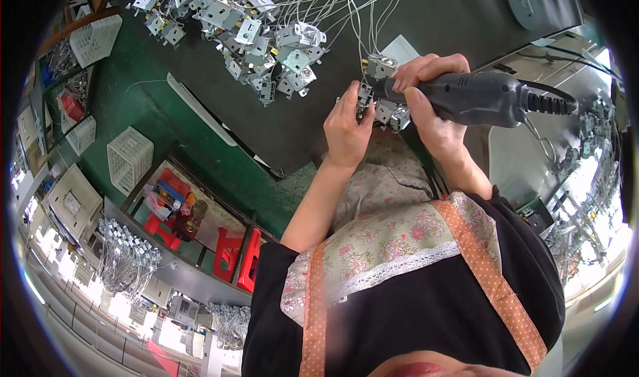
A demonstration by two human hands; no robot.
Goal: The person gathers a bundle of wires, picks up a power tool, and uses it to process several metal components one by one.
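Right hand [432, 87]: closed around the front of a power tool [476, 99], thumb laid along the near side.
Left hand [346, 124]: closed in a pinch on a small metal unit [365, 96], partly covering it.
Power tool: dark grey, matte, rounded, slotted with small vents; held nearly level, nose pointed left toward the small metal unit, ribbed cable sleeve [551, 103] at the rear. Cannot tell whether touching at the tip.
Small metal unit: silver and boxy, with dark gaps; located at the near part of the dark worktop [446, 24], directly before the tool's nose.
Neighbouring units [393, 116]: silver likewise, bunched close around the nose of the tool.
Steel-grey surface [519, 164]: to the right of the right forearm, below the cable sleeve.
Heaped units [266, 47]: silver, boxy, tangled with white wires [313, 0]; piled left of the hands, with a bare strip of worktop between.
Worktop beyond: bare and dark past the tool, open as far as a grey disc [526, 4] near the far right edge; crowded by wires farther left.
Left edge: bordered by a long pale strip [200, 107], slanting toward the lap.
Green floor [126, 77]: open between that edge and a white basket [130, 158]; farther off, red stools [229, 252].
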